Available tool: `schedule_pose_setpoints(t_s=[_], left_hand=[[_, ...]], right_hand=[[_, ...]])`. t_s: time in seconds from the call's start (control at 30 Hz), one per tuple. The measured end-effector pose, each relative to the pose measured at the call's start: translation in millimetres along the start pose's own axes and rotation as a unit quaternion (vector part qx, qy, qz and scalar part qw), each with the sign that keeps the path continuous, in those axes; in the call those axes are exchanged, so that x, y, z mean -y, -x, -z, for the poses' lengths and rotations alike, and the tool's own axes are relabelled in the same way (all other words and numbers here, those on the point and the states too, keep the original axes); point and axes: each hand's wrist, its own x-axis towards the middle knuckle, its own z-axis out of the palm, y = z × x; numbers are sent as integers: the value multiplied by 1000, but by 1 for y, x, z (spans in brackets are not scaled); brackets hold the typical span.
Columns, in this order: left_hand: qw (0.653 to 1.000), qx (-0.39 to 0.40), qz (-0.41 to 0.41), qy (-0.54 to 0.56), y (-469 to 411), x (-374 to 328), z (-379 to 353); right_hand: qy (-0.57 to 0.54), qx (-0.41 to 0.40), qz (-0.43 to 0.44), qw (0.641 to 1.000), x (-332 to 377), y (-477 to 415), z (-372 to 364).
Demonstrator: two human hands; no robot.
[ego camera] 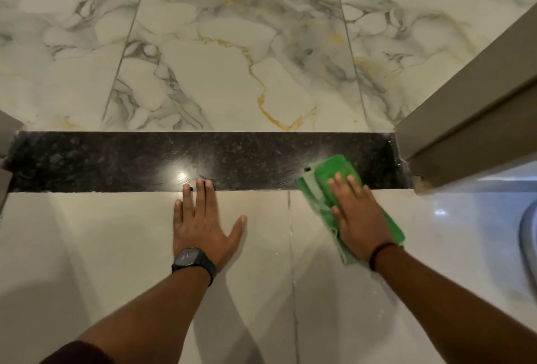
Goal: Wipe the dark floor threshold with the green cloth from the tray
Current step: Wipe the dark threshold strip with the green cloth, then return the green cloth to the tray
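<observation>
The dark speckled threshold (116, 160) runs as a glossy black strip across the doorway between two tiled floors. A folded green cloth (331, 172) lies with its far end on the threshold's right part and its near end on the pale tile. My right hand (359, 215) presses flat on top of the cloth, fingers spread. My left hand (200, 224), with a black watch on its wrist, rests flat on the pale tile, its fingertips touching the threshold's near edge. No tray is in view.
A brown door frame (465, 119) stands at the threshold's right end, and another frame post (7, 143) at the left end. White marble tiles with grey and gold veins (232, 44) lie beyond. A rounded grey rim (527, 236) shows at the right edge.
</observation>
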Motion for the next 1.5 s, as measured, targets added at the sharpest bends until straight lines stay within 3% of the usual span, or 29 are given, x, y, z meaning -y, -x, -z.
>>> schedule_pose_setpoints(t_s=[0.13,0.23,0.3,0.43,0.57,0.73,0.87,0.93,1.03,1.2,1.33,1.5], left_hand=[[989,28,-148,3,17,-38,-9],[973,43,-225,6,24,-64,-16],[970,37,-239,12,23,-70,-19],[966,39,-255,30,17,-72,-8],[969,28,-245,33,15,-82,36],[967,21,-252,6,33,-110,119],[973,26,-228,18,73,-177,198],[960,49,-272,46,110,-258,259],[960,60,-261,83,128,-287,280],[941,78,-292,150,162,-417,355],[930,79,-335,129,149,-475,367],[903,93,-411,80,140,-508,347]], right_hand=[[-12,40,65,997,17,38,-10],[-128,-22,-6,991,9,34,2],[-148,-79,-97,981,-4,30,7],[-136,28,-167,976,-10,20,16],[-140,87,-177,970,6,13,46],[-174,36,-168,970,24,62,124],[-196,15,-200,960,6,133,225],[-193,-33,-248,949,-30,193,320],[-199,-76,-226,950,-27,212,355],[-274,-167,-260,911,-96,265,478],[-349,-162,-295,874,-146,268,492],[-333,-126,-430,830,-200,270,444]])
